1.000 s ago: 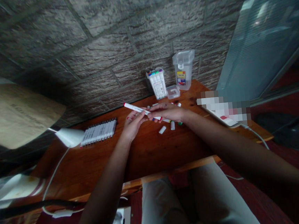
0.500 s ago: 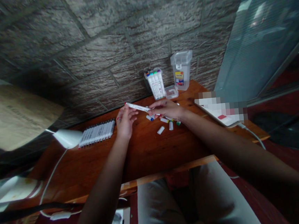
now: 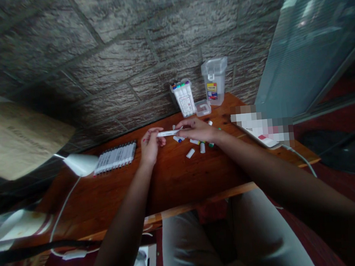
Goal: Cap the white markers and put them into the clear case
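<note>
A white marker (image 3: 167, 133) is stretched level between my two hands above the wooden table. My left hand (image 3: 151, 145) grips its left end, and the fingers cover that tip. At the other end, my right hand (image 3: 197, 130) pinches the marker between thumb and fingers. Beneath and beside my right hand lie several loose white marker caps, among them a plain cap (image 3: 190, 153) and a blue-ended cap (image 3: 177, 139). A row of white markers (image 3: 115, 158) lies side by side to the left of my left hand.
Behind my hands stands a clear case of markers (image 3: 184, 100) with coloured ends. Right of it are a small clear lid (image 3: 203, 108) and a tall clear container (image 3: 215, 82). A white lamp (image 3: 80, 164) is at left; a cabled device (image 3: 260, 134) sits at right.
The marker has gone from tilted to nearly level. My left fingers have closed over its left end, hiding the red tip seen before. My right hand has barely moved.
</note>
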A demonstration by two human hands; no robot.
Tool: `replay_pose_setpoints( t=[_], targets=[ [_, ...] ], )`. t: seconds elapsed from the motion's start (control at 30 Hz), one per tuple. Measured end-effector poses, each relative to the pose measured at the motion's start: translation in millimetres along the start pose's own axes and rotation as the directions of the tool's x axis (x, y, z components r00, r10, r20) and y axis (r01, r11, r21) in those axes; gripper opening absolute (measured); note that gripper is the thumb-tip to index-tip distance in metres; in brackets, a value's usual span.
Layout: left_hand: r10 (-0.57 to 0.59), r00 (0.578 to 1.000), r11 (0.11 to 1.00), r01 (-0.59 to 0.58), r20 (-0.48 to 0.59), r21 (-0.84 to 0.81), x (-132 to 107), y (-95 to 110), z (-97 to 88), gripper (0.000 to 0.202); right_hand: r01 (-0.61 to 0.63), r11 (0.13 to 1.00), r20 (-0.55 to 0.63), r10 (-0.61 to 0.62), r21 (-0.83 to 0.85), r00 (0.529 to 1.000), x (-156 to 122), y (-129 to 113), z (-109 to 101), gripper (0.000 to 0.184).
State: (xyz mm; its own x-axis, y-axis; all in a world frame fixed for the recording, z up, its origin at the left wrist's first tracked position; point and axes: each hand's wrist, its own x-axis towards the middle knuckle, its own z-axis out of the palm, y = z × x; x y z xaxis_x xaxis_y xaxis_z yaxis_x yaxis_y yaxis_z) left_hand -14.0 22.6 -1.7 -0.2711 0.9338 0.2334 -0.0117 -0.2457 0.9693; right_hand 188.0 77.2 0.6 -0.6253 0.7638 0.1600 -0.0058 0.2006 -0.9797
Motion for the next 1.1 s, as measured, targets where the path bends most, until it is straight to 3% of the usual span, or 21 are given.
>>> replay_pose_setpoints(
  t=[0.1, 0.23, 0.47, 0.63, 0.8, 0.9, 1.1],
  targets=[
    [-0.007, 0.995, 0.998, 0.001, 0.097, 0.063, -4.2, 2.7, 0.7, 0.017, 0.017, 0.993, 0.024, -0.015, -0.115, 1.0, -2.3, -4.5, -1.9, 0.029],
    [0.025, 0.989, 0.988, -0.047, 0.148, 0.149, -7.6, 3.9, 1.7, 0.018, 0.019, 0.979, 0.044, -0.01, -0.203, 0.999, -6.8, -9.5, -4.3, 0.049],
    [0.035, 0.962, 0.962, -0.106, 0.271, 0.251, -10.0, 4.3, -1.5, 0.019, 0.088, 0.923, 0.101, -0.054, -0.375, 0.993, -8.6, -4.5, -1.5, 0.055],
    [-0.009, 0.922, 0.93, -0.135, 0.388, 0.342, -15.9, 5.0, 1.6, 0.026, 0.244, 0.864, 0.19, -0.177, -0.44, 0.966, -8.6, -3.7, -0.5, 0.059],
    [0.015, 0.935, 0.938, -0.135, 0.355, 0.318, -17.9, 2.8, 5.7, 0.025, 0.276, 0.821, 0.181, -0.213, -0.499, 0.96, -9.9, -6.9, -1.0, 0.053],
    [0.035, 0.945, 0.941, -0.141, 0.324, 0.309, -17.0, 2.7, 6.1, 0.035, 0.264, 0.821, 0.155, -0.214, -0.505, 0.964, -9.2, -3.9, 0.8, 0.052],
    [0.006, 0.954, 0.938, -0.109, 0.3, 0.328, -16.3, 1.0, 6.3, 0.047, 0.335, 0.818, 0.233, -0.252, -0.468, 0.939, -6.2, 4.7, 1.3, 0.051]
  ],
)
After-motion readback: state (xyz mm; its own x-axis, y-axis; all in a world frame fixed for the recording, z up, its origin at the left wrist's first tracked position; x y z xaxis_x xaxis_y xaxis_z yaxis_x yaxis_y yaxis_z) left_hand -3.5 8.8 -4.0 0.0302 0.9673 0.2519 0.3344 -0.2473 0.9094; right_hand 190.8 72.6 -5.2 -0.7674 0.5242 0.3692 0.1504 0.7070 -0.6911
